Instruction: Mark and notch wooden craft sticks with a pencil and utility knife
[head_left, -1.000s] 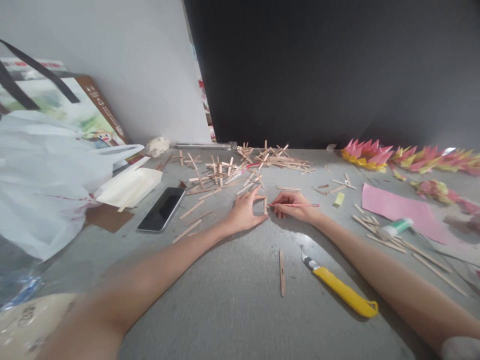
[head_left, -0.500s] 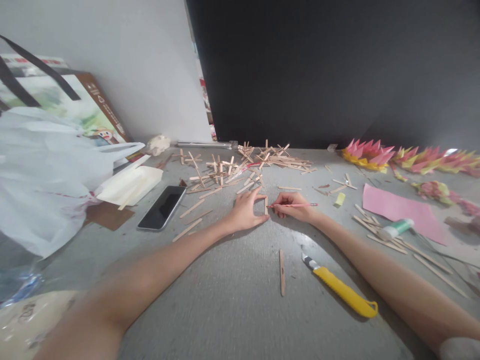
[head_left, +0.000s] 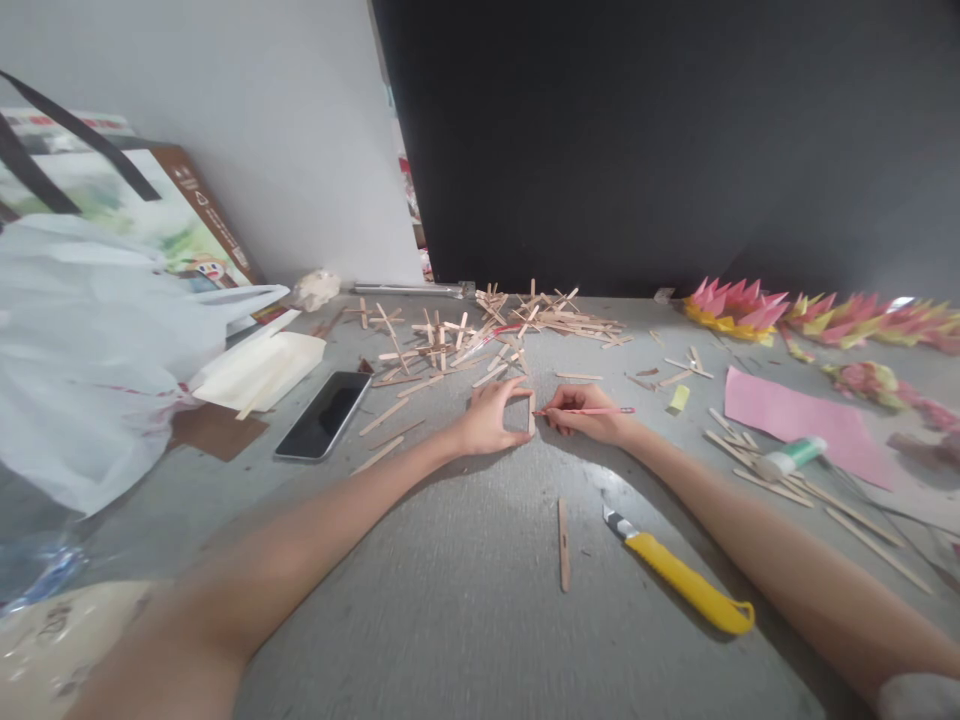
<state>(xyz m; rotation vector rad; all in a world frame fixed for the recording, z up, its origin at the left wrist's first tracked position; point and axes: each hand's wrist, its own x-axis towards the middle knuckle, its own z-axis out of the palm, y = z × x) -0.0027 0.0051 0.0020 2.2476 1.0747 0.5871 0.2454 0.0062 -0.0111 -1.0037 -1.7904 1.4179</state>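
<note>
My left hand (head_left: pixel 489 418) rests on the grey table top (head_left: pixel 465 600) and pinches a short wooden stick (head_left: pixel 531 412) between thumb and forefinger, holding it against the surface. Just to its right, my right hand (head_left: pixel 589 412) grips a pink pencil (head_left: pixel 592 410) whose tip touches that stick. One loose wooden stick (head_left: pixel 563 543) lies nearer to me, beside a yellow utility knife (head_left: pixel 679 581).
A heap of wooden sticks (head_left: pixel 487 335) lies behind the hands. A phone (head_left: pixel 324 415), a white paper packet (head_left: pixel 259 370) and a plastic bag (head_left: pixel 82 350) are at the left. Pink paper (head_left: pixel 806 420), a glue tube (head_left: pixel 791 457), long sticks and folded paper flowers (head_left: pixel 817 315) are at the right.
Both hands stay almost still; the view has shifted very slightly and the pencil tip remains at the held stick.
</note>
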